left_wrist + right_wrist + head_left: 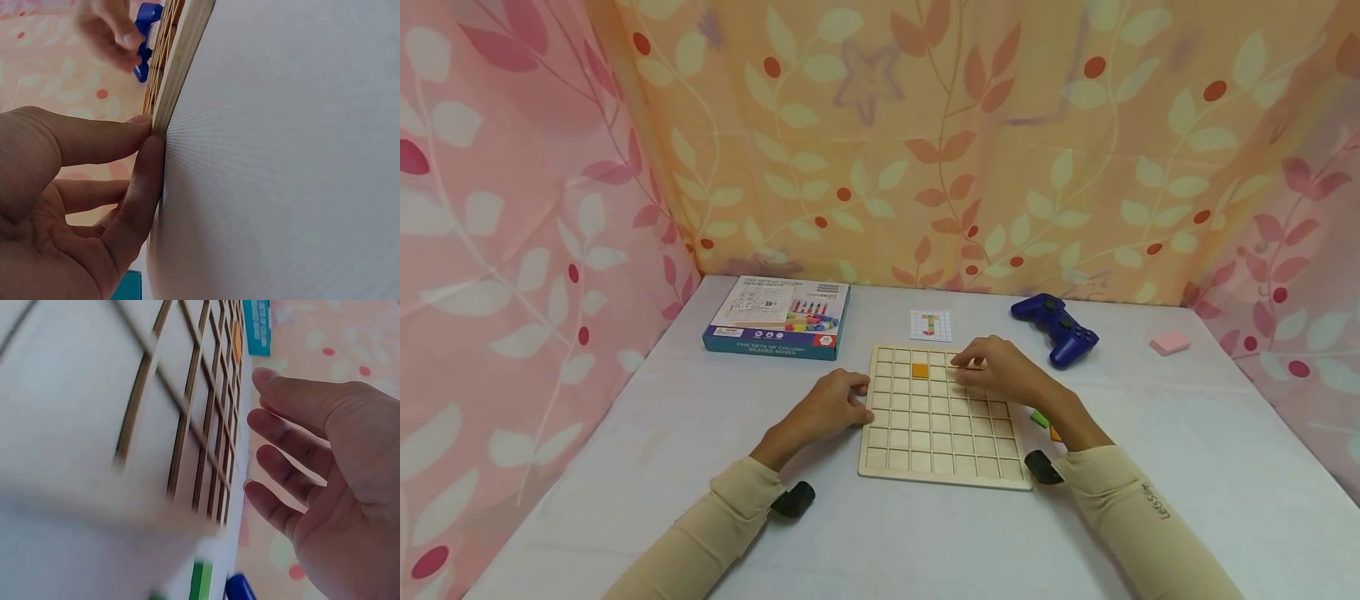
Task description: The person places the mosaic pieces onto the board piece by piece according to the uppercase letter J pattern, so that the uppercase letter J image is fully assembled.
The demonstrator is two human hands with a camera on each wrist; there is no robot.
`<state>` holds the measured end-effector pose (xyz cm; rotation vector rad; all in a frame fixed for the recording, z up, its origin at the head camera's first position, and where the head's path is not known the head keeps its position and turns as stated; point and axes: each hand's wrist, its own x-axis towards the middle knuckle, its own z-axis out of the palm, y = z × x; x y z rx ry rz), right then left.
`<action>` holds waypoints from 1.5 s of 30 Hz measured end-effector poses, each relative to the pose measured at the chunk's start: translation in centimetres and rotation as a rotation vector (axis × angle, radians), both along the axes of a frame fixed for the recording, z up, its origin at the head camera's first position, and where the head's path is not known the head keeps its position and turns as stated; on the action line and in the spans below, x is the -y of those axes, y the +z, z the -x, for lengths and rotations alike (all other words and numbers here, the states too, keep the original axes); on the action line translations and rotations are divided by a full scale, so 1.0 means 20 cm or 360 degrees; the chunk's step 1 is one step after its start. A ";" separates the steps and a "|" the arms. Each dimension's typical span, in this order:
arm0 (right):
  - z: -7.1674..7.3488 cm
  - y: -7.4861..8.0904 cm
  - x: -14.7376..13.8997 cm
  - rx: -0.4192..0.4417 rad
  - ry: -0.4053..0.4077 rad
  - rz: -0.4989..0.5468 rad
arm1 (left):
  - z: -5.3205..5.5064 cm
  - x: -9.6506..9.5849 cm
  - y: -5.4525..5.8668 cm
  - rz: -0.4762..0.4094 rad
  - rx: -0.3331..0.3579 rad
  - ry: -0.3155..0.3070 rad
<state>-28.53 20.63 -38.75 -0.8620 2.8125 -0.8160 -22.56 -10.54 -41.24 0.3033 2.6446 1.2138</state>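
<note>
A wooden grid board (921, 423) lies flat on the table, with one orange square tile (920, 371) in a cell of its far part. My left hand (829, 406) holds the board's left edge between thumb and index finger; the left wrist view shows both fingertips (150, 150) right at the edge. Over the board's far right part hovers my right hand (1000, 369), fingers loosely bent, nothing between them in the right wrist view. Beside the board's right edge lie a green tile (1039, 418) and an orange piece (1056, 434), partly hidden by the right forearm.
Behind the board lies a small card (931, 325) with a coloured grid pattern. A boxed bead set (775, 343) sits at the back left with a printed paper (762, 303) on top. A blue game controller (1056, 329) and a pink block (1170, 342) are at the right.
</note>
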 end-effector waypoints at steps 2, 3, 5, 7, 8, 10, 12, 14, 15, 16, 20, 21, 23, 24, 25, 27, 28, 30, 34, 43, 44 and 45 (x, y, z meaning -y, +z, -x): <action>-0.02 0.00 -0.06 0.0011 -0.0035 -0.0021 | 0.00 0.00 0.00 0.0002 0.0000 0.0000; -0.03 0.00 -0.09 0.0019 -0.0057 -0.0029 | 0.00 0.00 0.00 0.0003 -0.0001 -0.0001; -0.05 0.00 -0.16 0.0034 -0.0101 -0.0041 | 0.00 0.00 0.00 0.0007 -0.0004 -0.0004; -0.07 0.01 -0.23 0.0038 -0.0144 -0.0059 | 0.00 0.00 0.00 0.0005 -0.0006 -0.0010; -0.08 0.01 -0.26 0.0036 -0.0165 -0.0069 | 0.00 0.00 0.00 0.0002 -0.0006 -0.0012; -0.11 0.01 -0.32 0.0032 -0.0205 -0.0080 | 0.00 0.00 0.00 0.0001 -0.0007 -0.0010; -0.13 0.01 -0.38 0.0043 -0.0245 -0.0088 | 0.00 0.00 0.00 -0.0002 -0.0006 -0.0010; -0.16 0.02 -0.42 0.0061 -0.0280 -0.0105 | 0.00 0.00 0.00 0.0001 -0.0001 -0.0003; -0.16 0.02 -0.45 0.0083 -0.0300 -0.0112 | 0.00 0.00 0.00 0.0004 -0.0004 -0.0005; -0.17 0.02 -0.47 0.0104 -0.0321 -0.0119 | 0.00 0.00 -0.01 0.0007 -0.0006 -0.0008; -0.20 0.02 -0.54 0.0151 -0.0353 -0.0140 | 0.00 0.01 0.00 0.0014 -0.0018 -0.0015; -0.20 0.01 -0.55 0.0160 -0.0358 -0.0138 | 0.00 0.01 -0.01 0.0014 -0.0021 -0.0016; -0.20 0.01 -0.57 0.0160 -0.0362 -0.0141 | 0.00 0.01 -0.01 0.0012 -0.0018 -0.0013; -0.21 0.01 -0.58 0.0166 -0.0366 -0.0144 | 0.00 0.01 -0.01 0.0010 -0.0017 -0.0013; -0.21 0.00 -0.59 0.0167 -0.0365 -0.0148 | 0.00 0.01 -0.01 0.0010 -0.0014 -0.0011; -0.21 -0.01 -0.59 0.0169 -0.0369 -0.0153 | 0.00 0.01 -0.02 0.0013 -0.0013 -0.0011; -0.21 -0.01 -0.60 0.0168 -0.0366 -0.0157 | 0.00 0.00 -0.02 0.0014 -0.0014 -0.0013; -0.21 -0.02 -0.60 0.0159 -0.0348 -0.0158 | 0.00 0.00 -0.02 0.0012 -0.0011 -0.0013; -0.20 -0.04 -0.60 0.0133 -0.0320 -0.0161 | 0.00 0.00 -0.02 0.0007 -0.0016 -0.0013; -0.19 -0.03 -0.58 0.0161 -0.0359 -0.0200 | 0.00 0.00 -0.01 -0.0017 -0.0016 -0.0009; -0.19 -0.03 -0.58 0.0149 -0.0352 -0.0198 | 0.00 0.00 -0.01 -0.0019 -0.0013 -0.0007; -0.18 -0.03 -0.57 0.0132 -0.0345 -0.0200 | 0.00 0.00 -0.01 -0.0022 -0.0012 -0.0004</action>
